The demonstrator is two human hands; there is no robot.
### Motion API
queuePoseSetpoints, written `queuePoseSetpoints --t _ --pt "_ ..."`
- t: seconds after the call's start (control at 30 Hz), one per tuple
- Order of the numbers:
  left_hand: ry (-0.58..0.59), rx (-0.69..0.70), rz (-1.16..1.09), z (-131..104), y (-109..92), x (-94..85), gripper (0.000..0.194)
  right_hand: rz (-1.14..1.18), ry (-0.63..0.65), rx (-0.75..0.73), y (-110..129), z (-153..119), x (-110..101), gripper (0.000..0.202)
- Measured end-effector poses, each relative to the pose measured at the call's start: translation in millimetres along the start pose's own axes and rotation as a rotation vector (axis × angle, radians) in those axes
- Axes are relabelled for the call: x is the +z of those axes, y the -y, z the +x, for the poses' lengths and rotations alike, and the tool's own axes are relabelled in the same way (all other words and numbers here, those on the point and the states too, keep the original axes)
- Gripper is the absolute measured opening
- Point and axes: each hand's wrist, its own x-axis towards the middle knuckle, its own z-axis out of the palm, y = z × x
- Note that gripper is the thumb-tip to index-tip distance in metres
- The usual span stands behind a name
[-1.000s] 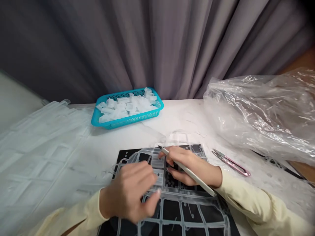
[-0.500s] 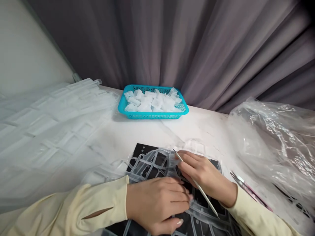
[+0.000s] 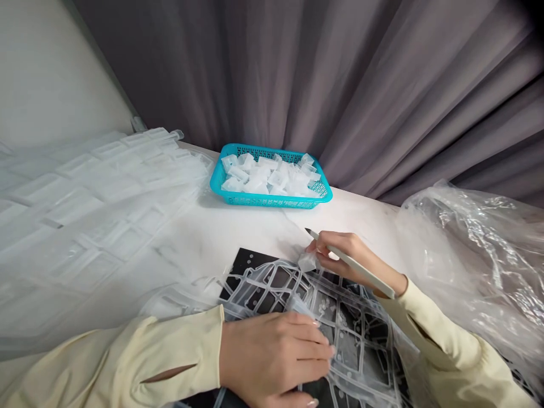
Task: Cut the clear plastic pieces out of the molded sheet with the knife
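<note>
My left hand (image 3: pixel 278 357) lies flat, palm down, on clear plastic frames (image 3: pixel 355 340) spread over a black board (image 3: pixel 242 259). Its fingers are stretched out and it grips nothing. At the board's far edge, my right hand (image 3: pixel 348 255) pinches a small translucent plastic box (image 3: pixel 306 262) at its fingertips. The same hand also holds a slim pale tool (image 3: pixel 361 271) with a dark pointed tip, lying slantwise across the fingers. Another translucent piece (image 3: pixel 297 304) is just beyond my left fingers.
Beyond the board stands a blue basket (image 3: pixel 272 201) with several translucent boxes. Many translucent plastic frames (image 3: pixel 76 209) are heaped at the left. Clear plastic bags (image 3: pixel 480 255) lie at the right, and a grey curtain (image 3: pixel 263 68) hangs behind.
My right hand has moved up and right off the frames, now with a small box at its fingertips. My left hand has barely moved. The view has shifted slightly.
</note>
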Motion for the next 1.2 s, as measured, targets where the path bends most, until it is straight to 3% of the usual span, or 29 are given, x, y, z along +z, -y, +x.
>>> queuePoseSetpoints --t 0.3,0.5,0.6,0.7,0.83,0.93,1.07,1.2 --pt "0.037 -0.007 0.011 0.1 1.0 0.8 0.037 0.600 -0.043 0.190 -29.3 2.0 -3.0 0.017" --pt "0.030 -0.004 0.021 -2.2 0.8 2.8 0.036 0.786 -0.030 0.218 -38.0 2.7 -4.1 0.023" --pt "-0.012 -0.006 0.032 -2.4 -0.8 3.6 0.034 0.656 0.042 0.198 -35.6 2.3 -1.1 0.019" --pt "-0.175 -0.057 0.080 -0.1 -2.1 -1.6 0.029 0.336 0.084 0.127 -23.0 -0.8 2.2 0.015" --pt "-0.393 -0.427 0.142 3.0 1.2 -14.5 0.020 -0.034 -0.017 -0.049 -3.7 -10.7 9.7 0.019" --pt "-0.369 -0.624 0.177 2.9 6.6 -18.2 0.022 -0.172 -0.027 -0.157 3.8 -18.5 17.3 0.031" --pt "-0.290 -0.657 0.196 1.7 10.6 -15.6 0.023 -0.304 0.052 -0.212 10.1 -20.5 20.2 0.034" --pt "-0.305 -0.694 0.190 0.9 11.3 -15.0 0.024 -0.518 0.103 -0.251 17.9 -12.0 15.9 0.023"
